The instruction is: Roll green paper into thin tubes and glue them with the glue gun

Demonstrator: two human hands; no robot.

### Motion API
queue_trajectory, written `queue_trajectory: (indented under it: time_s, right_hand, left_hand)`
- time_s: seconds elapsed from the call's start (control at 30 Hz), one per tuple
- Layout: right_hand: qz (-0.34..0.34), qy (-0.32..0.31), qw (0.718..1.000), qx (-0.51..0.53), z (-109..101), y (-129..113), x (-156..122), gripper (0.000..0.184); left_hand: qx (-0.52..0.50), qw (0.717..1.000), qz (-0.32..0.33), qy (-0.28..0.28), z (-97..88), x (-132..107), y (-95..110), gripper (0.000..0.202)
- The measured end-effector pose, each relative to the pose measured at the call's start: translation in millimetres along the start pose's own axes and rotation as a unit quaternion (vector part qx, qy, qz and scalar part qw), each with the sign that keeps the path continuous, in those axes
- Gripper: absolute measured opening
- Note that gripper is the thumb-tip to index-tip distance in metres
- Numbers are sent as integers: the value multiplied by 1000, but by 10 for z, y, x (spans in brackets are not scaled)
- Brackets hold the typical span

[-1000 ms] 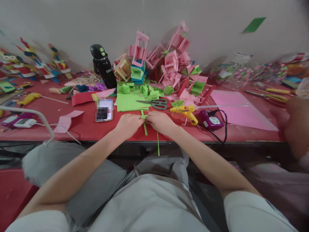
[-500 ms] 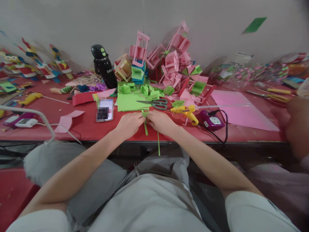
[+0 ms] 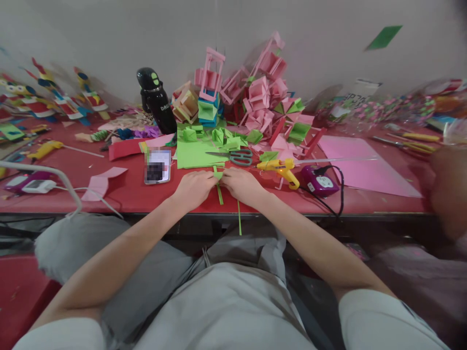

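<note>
My left hand [image 3: 193, 187] and my right hand [image 3: 241, 183] meet at the front edge of the red table [image 3: 120, 189], fingers curled and pinched on a thin green paper strip [image 3: 219, 187] between them. A second green strip [image 3: 239, 218] hangs down over the table edge below my right hand. Just beyond the hands lie a green paper sheet [image 3: 195, 154] and grey-handled scissors [image 3: 233, 156].
A yellow glue gun [image 3: 279, 168] and a purple power block [image 3: 320, 182] with a black cord lie to the right. A phone [image 3: 157, 166] and a black bottle [image 3: 156, 101] sit left. Folded pink and green paper shapes [image 3: 255, 102] pile at the back. A pink sheet [image 3: 361, 167] lies right; another person's arm [image 3: 448, 189] at the far right.
Both hands stay pinched on the green strip with only small finger shifts. The blurred arm at the far right has shifted slightly.
</note>
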State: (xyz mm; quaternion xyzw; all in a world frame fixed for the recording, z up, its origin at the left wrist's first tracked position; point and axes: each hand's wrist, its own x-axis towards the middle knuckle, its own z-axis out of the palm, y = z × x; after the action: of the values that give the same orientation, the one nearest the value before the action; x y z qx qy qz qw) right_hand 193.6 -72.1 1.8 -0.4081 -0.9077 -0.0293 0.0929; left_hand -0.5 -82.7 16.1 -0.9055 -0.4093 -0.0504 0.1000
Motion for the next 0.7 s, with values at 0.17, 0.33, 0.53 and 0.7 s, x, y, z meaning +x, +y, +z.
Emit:
queue_trajectory:
  time_s: [0.17, 0.33, 0.53, 0.7]
  right_hand:
    - [16, 6, 1000, -5, 10, -5, 8, 19]
    - [27, 8, 1000, 8, -12, -17, 21, 14]
    - [17, 6, 1000, -4, 11, -3, 29, 20]
    - [8, 15, 1000, -2, 57, 26, 25, 25]
  left_hand:
    - [5, 1000, -2, -1, 6, 5, 1, 21]
    - [6, 1000, -3, -10, 9, -5, -6, 23]
    - [11, 1000, -9, -13, 5, -17, -2, 23]
    - [9, 1000, -9, -18, 7, -12, 13, 24]
